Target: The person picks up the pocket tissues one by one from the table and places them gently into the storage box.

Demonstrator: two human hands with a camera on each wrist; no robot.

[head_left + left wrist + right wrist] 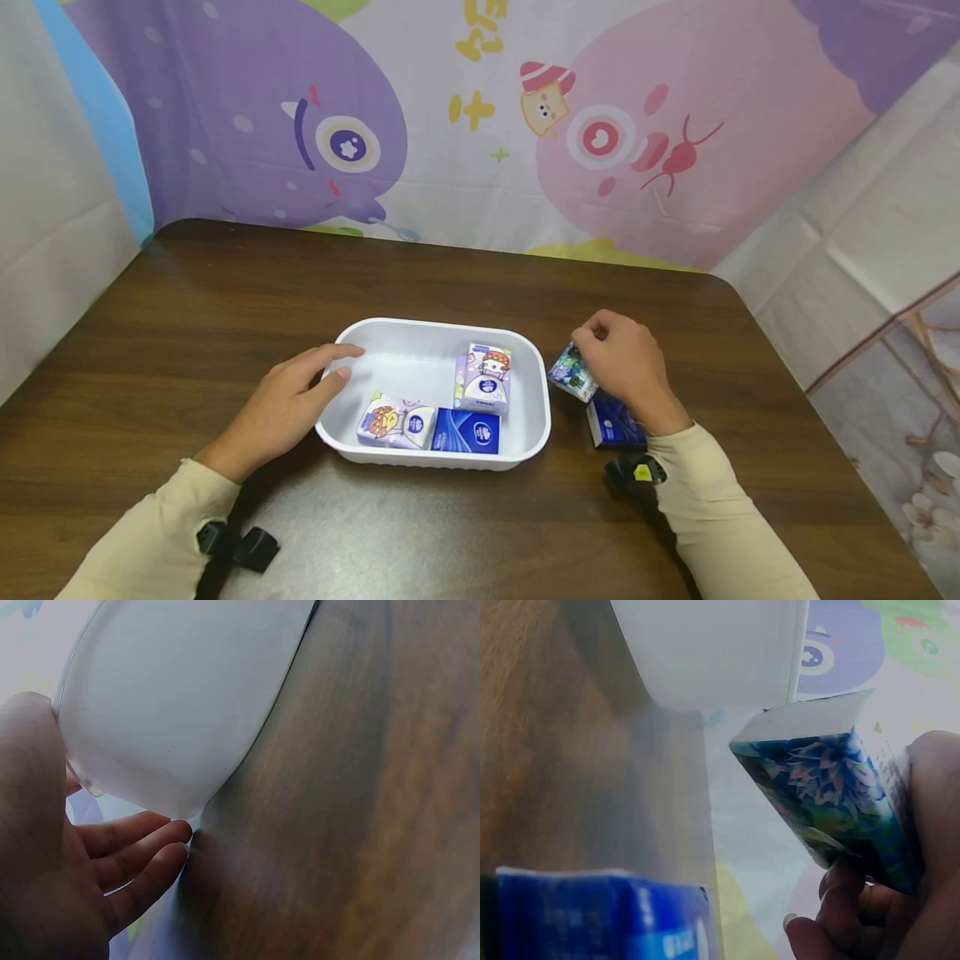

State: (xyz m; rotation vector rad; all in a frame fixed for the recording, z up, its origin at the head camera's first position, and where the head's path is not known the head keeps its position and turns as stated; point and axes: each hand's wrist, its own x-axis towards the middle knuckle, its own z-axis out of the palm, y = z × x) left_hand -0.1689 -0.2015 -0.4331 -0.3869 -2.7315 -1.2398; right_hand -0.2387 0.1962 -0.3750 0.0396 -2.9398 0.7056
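My right hand (626, 354) pinches a small tissue pack (573, 372) with a dark blue-green flower print, holding it tilted above the table in the right wrist view (817, 780). Just below that hand lies a blue tissue pack (615, 422). A white plastic tray (435, 460) stands to the left. My left hand (288, 404) rests at the tray's left end, index finger and thumb reaching over the rim. In the left wrist view its other fingers (142, 859) lie loosely extended by the tray's outer wall. Inside the tray are a blue pack (467, 431) and purple-white cartoon packs (393, 422).
The brown wooden table (360, 533) carries the tray and packs. A printed cartoon curtain (465, 192) hangs behind its far edge, with pale sheeting (847, 217) at the right side. Black wrist camera mounts (238, 546) are strapped over both sleeves.
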